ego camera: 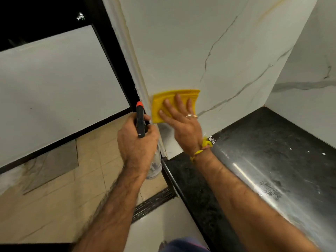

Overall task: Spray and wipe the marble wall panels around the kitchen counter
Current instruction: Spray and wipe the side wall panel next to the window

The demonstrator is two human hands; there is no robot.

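Support surface: black polished counter [272,151], set in corner between marble wall panels. White specks scattered on top. Beige tiled floor [54,197] below.

Both hands are raised: left hand [137,142] curled tight, right hand [179,118] flat, fingers spread.

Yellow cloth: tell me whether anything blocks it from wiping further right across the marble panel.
Nothing visible does. The right hand presses the yellow cloth flat on the marble panel, which lies bare rightward to the corner. The black counter lies below that path.
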